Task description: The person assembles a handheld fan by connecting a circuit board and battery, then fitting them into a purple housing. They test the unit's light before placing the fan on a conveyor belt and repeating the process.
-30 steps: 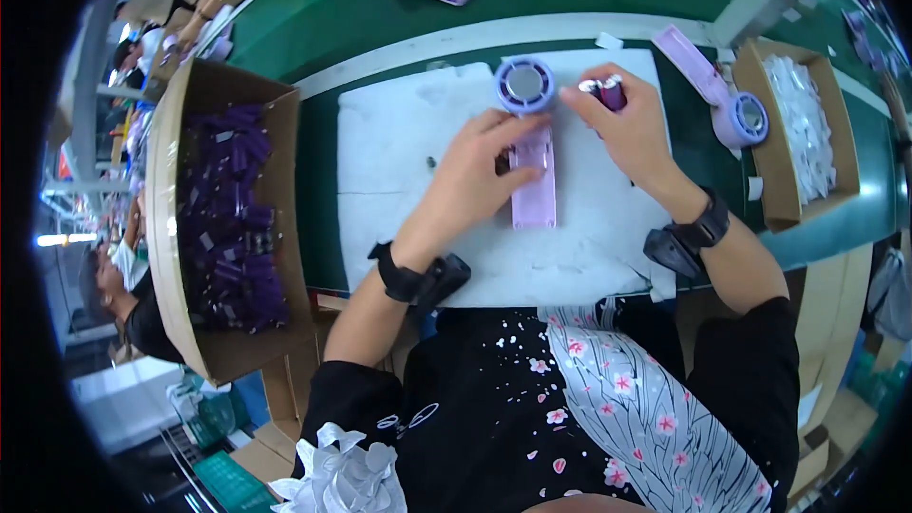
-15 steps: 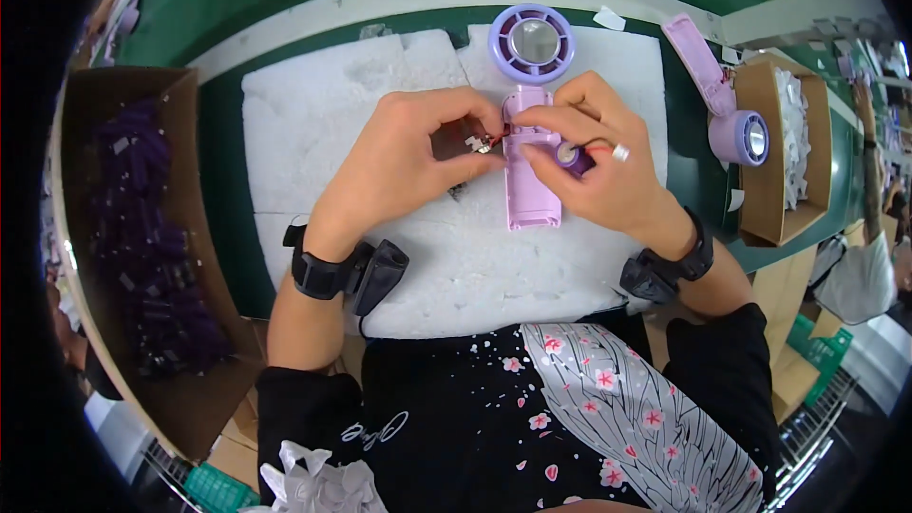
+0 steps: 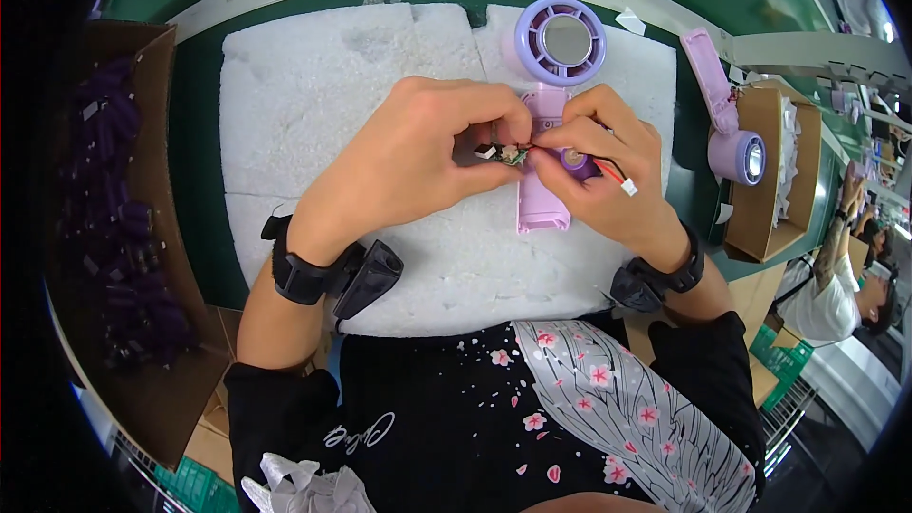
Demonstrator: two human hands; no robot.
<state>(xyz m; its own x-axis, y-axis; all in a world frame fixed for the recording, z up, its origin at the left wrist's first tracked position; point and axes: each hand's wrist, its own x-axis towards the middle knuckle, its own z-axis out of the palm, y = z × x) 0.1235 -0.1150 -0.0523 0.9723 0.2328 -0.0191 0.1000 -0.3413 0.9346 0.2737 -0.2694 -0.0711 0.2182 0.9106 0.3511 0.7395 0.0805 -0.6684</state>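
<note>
My left hand (image 3: 408, 157) is closed, pinching a small circuit board (image 3: 515, 155) between thumb and forefinger. A pink-purple fan handle shell (image 3: 543, 213) lies open beneath both hands, joined to a round lilac fan head (image 3: 560, 42) at its far end. My right hand (image 3: 622, 157) curls around a purple battery cell (image 3: 576, 165), whose red and black leads end in a white connector plug (image 3: 629, 187). The tips of my right thumb and forefinger meet at the board's right edge, apparently on a thin wire; the fingers partly hide that spot.
White foam sheets (image 3: 313, 95) cover the green bench. At left stands a carton (image 3: 204, 399) of purple battery cells. Another lilac fan (image 3: 733, 156) with a pink handle part leans by a carton (image 3: 798, 171) of white pieces at right. A co-worker sits farther right.
The circuit board has turned and shows more plainly between my left fingertips. My right fingertips have come to the board's edge. The battery's plug hangs farther out, and the whole view has shifted slightly.
</note>
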